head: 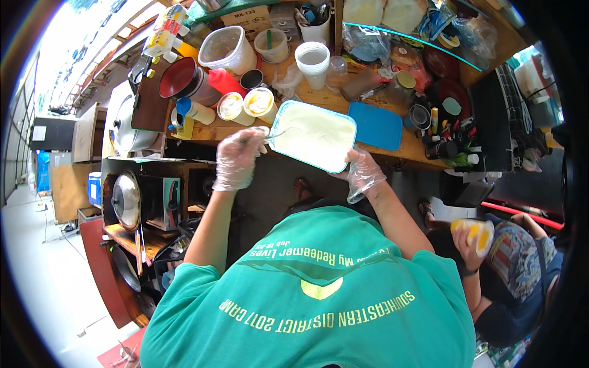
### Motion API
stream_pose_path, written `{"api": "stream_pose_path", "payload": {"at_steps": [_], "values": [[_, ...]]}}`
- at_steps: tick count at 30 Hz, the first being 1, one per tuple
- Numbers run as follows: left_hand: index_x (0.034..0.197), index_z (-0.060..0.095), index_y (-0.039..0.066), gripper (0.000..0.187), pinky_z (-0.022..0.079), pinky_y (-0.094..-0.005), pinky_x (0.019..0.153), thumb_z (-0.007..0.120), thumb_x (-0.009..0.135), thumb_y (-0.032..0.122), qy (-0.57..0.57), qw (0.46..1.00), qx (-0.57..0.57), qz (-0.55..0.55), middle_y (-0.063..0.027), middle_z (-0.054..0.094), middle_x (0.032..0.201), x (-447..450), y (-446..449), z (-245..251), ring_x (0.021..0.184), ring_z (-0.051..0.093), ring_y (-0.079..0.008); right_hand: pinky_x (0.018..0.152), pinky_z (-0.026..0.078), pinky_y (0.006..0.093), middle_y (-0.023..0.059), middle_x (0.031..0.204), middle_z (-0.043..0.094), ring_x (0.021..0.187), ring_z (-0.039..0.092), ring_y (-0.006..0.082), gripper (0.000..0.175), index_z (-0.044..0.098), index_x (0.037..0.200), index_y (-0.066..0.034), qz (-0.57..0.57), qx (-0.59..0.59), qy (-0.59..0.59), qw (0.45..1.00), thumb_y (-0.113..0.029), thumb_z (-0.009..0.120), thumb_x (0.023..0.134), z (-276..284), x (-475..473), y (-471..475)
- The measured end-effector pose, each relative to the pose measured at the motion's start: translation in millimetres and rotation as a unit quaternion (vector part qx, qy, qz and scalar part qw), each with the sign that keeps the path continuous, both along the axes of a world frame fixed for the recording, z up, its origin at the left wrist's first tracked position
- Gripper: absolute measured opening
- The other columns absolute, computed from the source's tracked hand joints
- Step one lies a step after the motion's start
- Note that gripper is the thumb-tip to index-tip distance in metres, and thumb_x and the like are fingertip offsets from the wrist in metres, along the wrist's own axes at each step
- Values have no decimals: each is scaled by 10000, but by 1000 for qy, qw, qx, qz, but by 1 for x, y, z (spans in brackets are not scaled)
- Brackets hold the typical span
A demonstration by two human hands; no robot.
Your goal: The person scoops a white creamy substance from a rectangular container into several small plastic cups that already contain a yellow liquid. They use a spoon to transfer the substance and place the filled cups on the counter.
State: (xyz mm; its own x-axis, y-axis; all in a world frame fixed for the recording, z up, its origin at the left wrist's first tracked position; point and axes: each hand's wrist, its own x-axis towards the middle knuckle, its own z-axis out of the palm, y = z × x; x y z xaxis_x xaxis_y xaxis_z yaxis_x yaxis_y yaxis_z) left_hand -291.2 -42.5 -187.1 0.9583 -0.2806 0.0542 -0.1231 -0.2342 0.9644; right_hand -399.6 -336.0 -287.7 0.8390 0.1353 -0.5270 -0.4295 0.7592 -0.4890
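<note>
My left hand, in a clear plastic glove, pinches a thin metal utensil. The utensil's end reaches over the near-left rim of a rectangular plastic tub; whether it is a spoon or a fork I cannot tell. A smooth, creamy white mass fills the tub. At the tub's near right corner, my right hand, also gloved, grips the rim and side, tilting it. A flat blue lid lies on the wooden worktop just right of the tub. Two cups with white and yellow contents stand beyond its left side.
Stacked clear plastic cups, a red squeeze bottle and a white-bodied bottle stand on the wooden worktop. Several jars and bottles crowd its right end. At right, another person's hand holds a cup with yellow pieces.
</note>
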Motion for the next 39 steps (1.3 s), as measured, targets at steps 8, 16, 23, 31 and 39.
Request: {"api": "stream_pose_path", "payload": {"at_steps": [8,16,23,31,39], "values": [[997,735,43,62,580,-324,669,693,965,10,-140,976,63,-153,-102,764,845,-11,7,-3,692,728,-196,1026,575,547,134,1306,631,1198,668,256,734,519,1426,15,-72,-21,-62,995,-318,806,838,5,-12,30],[1060,737,4,100,581,-285,700,642,1030,-5,-71,977,-17,-200,-103,777,931,-12,15,-8,739,700,-142,1079,551,505,152,1404,605,1285,631,287,770,471,1510,12,-135,-20,-16,990,-157,698,793,25,-15,58],[1085,745,-21,144,549,-265,707,638,1065,72,88,979,-56,-175,-87,755,912,-40,1,-3,746,663,-114,997,603,470,123,1311,628,1166,680,240,742,442,1525,-9,-128,-42,-27,990,-176,683,843,36,-7,66],[1113,666,-33,189,589,-329,633,655,1055,146,329,908,-250,69,-169,733,861,-48,-5,-8,667,710,-213,888,646,380,113,1261,631,1101,686,212,766,445,1499,-15,-95,-103,-74,987,-219,736,820,47,4,77],[1125,681,-14,206,590,-304,599,689,1054,179,258,914,-292,111,-152,738,856,-30,21,1,642,697,-169,927,629,387,132,1302,611,1138,661,217,853,425,1529,-16,-33,-88,-74,993,-252,735,771,56,7,73]]}}
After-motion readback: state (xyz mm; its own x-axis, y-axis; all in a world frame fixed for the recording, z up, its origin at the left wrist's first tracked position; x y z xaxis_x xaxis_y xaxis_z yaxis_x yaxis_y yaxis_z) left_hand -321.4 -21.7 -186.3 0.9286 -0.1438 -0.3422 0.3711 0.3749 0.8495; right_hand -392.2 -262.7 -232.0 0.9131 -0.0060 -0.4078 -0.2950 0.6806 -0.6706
